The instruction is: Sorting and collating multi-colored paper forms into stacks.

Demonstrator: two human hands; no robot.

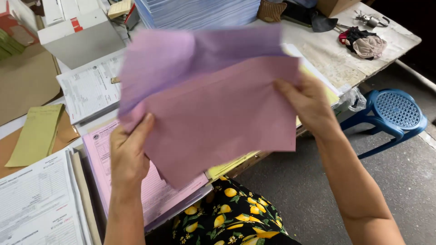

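Head view: both hands hold a sheaf of pink sheets [218, 113] up off the work table [336, 59], above the table's near edge and the person's lap. The left hand [129, 152] pinches the lower left corner of the sheaf, thumb on the near face and fingers hidden behind, which appears to anchor the paper while it is fanned. The right hand [309, 106] grips the right edge, thumb in front and fingers curled behind; it seems to lift the sheets apart, since the upper leaves bow and blur toward the far side. Directly beneath the sheaf a pink printed form [102, 154] lies flat on a stack, partly covered by the held paper, with yellow sheets [227, 168] protruding from under it at the table's edge. Left of the sheaf sit white printed forms [88, 88], another white stack [36, 204] nearer the camera, and a loose yellow-green slip [38, 134] on brown card. Beyond the sheaf stands a tall pile of pale blue paper [200, 11]. Right of the sheaf, off the table, a blue plastic stool [395, 111] stands on the floor; crumpled cloth [365, 43] rests at the table's far right corner.
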